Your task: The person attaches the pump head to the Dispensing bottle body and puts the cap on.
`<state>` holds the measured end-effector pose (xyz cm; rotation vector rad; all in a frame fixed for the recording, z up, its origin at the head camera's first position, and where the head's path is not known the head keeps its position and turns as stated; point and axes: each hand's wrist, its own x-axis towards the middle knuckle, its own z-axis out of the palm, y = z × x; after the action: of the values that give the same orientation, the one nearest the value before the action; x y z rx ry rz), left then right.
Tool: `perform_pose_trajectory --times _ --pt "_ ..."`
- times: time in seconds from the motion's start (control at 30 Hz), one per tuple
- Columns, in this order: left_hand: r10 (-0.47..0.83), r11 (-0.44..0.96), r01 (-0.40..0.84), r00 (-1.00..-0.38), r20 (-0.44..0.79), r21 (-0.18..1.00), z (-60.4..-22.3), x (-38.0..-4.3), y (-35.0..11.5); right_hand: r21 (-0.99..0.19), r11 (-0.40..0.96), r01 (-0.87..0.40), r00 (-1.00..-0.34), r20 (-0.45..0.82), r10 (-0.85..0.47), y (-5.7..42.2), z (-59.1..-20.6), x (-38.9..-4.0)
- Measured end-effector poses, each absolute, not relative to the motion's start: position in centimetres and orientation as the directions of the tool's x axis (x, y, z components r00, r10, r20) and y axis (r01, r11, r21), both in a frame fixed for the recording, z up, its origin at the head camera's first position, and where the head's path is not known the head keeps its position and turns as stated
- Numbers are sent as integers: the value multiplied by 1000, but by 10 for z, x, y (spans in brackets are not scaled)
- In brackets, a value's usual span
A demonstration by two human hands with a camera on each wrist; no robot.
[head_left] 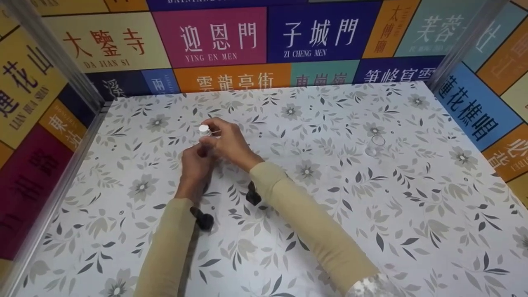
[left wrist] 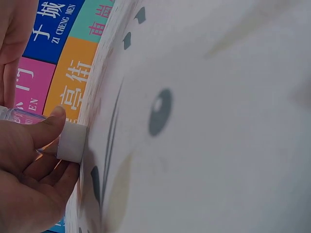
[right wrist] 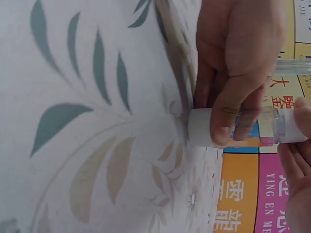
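Observation:
A small clear plastic bottle (right wrist: 268,116) with a white cap (head_left: 204,128) stands upright between both hands. Its white base (left wrist: 72,142) is right at the patterned tabletop in both wrist views. My left hand (head_left: 195,164) grips the bottle low down, the thumb lying along its side and the fingers around the bottom. Higher up, my right hand (head_left: 231,141) pinches the white cap with thumb and fingers. Part of the bottle's body is hidden behind the hands in the head view.
A clear, empty-looking glass (head_left: 374,145) stands upright on the table to the right. Black wrist mounts (head_left: 203,220) show at both wrists. Printed panels (head_left: 209,37) with Chinese characters border the floral tabletop (head_left: 346,231) at the back and sides.

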<state>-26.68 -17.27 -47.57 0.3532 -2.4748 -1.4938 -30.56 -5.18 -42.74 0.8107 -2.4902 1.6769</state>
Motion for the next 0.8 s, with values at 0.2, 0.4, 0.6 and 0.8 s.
perform_pose_trajectory --times 0.2,0.4,0.6,0.8 --pt "-323 428 -85 -944 65 900 -478 -267 -170 -822 356 -444 -865 289 -411 -48 -427 -307" --pt "-310 356 -97 -951 19 930 -476 -266 -170 -809 382 -446 -861 272 -430 -44 -420 -309" --pt "-306 404 -101 -951 30 909 -473 -265 -173 -753 333 -568 -791 388 -473 -50 -419 -306" --pt "-316 497 -83 -944 92 864 -473 -267 -174 -731 326 -600 -773 424 -471 -55 -426 -301"
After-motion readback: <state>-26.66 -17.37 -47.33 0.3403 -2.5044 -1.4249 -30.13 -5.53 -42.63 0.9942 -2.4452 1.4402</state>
